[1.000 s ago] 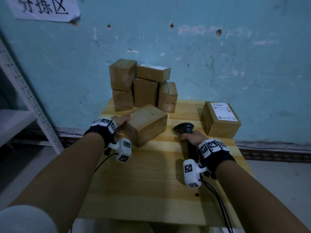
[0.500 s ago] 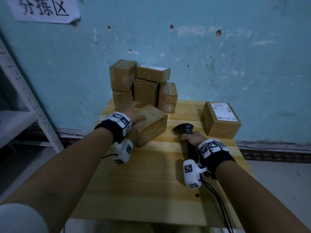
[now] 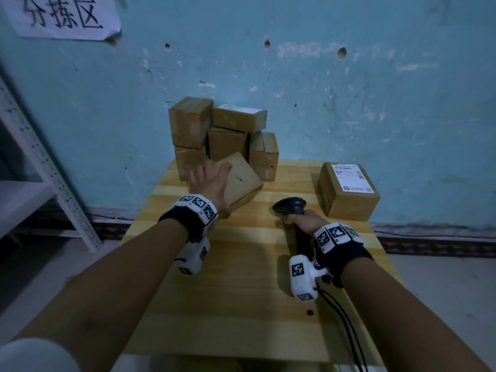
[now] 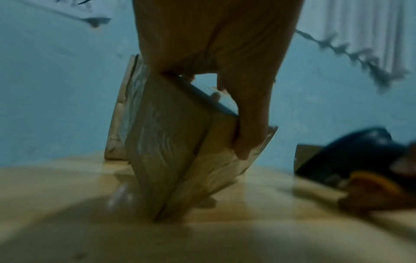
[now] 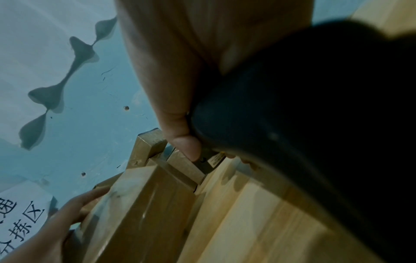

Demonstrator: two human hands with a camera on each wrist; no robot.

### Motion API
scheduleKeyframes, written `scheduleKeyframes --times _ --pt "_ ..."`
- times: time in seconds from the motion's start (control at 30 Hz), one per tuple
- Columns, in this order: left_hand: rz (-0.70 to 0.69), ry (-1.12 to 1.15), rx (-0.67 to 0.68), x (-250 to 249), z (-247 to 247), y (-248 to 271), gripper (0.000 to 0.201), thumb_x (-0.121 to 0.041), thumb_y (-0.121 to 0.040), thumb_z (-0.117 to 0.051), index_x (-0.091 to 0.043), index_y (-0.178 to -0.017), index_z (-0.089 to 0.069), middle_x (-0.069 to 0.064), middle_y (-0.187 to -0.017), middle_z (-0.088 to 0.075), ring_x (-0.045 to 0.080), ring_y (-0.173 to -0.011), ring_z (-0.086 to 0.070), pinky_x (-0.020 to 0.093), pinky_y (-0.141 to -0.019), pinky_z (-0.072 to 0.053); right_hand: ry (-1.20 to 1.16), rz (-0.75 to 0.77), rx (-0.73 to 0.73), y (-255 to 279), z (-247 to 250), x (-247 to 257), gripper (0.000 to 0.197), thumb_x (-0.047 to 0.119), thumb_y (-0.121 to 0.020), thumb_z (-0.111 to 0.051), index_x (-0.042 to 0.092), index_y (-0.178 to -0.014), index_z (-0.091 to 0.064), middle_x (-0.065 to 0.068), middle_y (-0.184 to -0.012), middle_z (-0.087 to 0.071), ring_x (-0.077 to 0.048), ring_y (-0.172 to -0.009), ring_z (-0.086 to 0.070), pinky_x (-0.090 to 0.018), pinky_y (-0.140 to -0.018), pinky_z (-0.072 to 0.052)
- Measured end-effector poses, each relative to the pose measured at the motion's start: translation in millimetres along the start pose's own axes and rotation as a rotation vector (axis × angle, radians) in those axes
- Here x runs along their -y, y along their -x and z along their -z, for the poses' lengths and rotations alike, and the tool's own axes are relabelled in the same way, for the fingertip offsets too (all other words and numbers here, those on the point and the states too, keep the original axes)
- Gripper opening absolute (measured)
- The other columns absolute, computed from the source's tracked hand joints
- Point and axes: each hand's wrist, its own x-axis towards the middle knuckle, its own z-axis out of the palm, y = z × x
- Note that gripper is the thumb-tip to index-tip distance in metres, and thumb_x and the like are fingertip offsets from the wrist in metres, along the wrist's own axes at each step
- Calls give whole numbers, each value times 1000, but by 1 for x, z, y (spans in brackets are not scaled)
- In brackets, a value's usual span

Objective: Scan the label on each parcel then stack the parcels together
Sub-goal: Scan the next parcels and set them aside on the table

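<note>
My left hand [image 3: 208,178] grips a brown cardboard parcel [image 3: 241,181] from above and tips it up on one lower edge on the wooden table [image 3: 241,291]. In the left wrist view the fingers [image 4: 249,113] curl over the tilted parcel [image 4: 171,142]. A stack of several brown parcels [image 3: 222,135] stands against the wall just behind it. My right hand [image 3: 303,218] holds a black barcode scanner [image 3: 291,206] upright on the table. A labelled parcel [image 3: 349,189] lies at the right, label up.
A blue wall [image 3: 349,89] closes the table's far side, with a paper sign [image 3: 61,17] at upper left. White metal shelving [image 3: 32,157] stands to the left. Black cables [image 3: 346,331] run from my right wrist toward the table's front edge.
My left hand has moved from the parcel's near left end onto its top and tipped the parcel up toward the stack. The right hand with the scanner has stayed put.
</note>
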Motion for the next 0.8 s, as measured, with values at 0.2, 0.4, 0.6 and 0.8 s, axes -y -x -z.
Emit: scheduleKeyframes --times 0.2,0.4,0.6,0.8 --pt "-85 -149 34 -5 4 9 125 -67 -60 -69 -18 -149 4 13 -145 -17 33 -133 -22 44 -110 -20 -20 11 -4 2 1 -2 48 24 -87 -60 -1 -127 -49 -15 -107 -53 -28 -94 -50 -30 -79 -38" --pt "-65 18 62 -6 27 4 62 -48 -84 -58 -16 -135 -43 11 -135 -39 29 -126 -32 40 -100 -31 11 12 -8 5 0 -1 49 23 -87 -59 -2 -128 -48 -14 -105 -52 -26 -92 -50 -28 -65 -38" --pt "-49 188 132 -2 36 -2 50 -37 -85 -63 -18 -130 -54 11 -131 -50 30 -126 -36 40 -103 -34 5 -3 -16 7 -1 0 51 23 -87 -59 -3 -129 -48 -19 -117 -56 -25 -93 -50 -28 -62 -37" --pt "-44 331 186 3 40 0 46 -29 -74 -76 -12 -112 -59 8 -128 -54 26 -117 -51 33 -92 -42 -5 -14 -17 9 0 0 53 23 -88 -58 -3 -132 -45 -20 -126 -54 -24 -92 -50 -25 -53 -33"
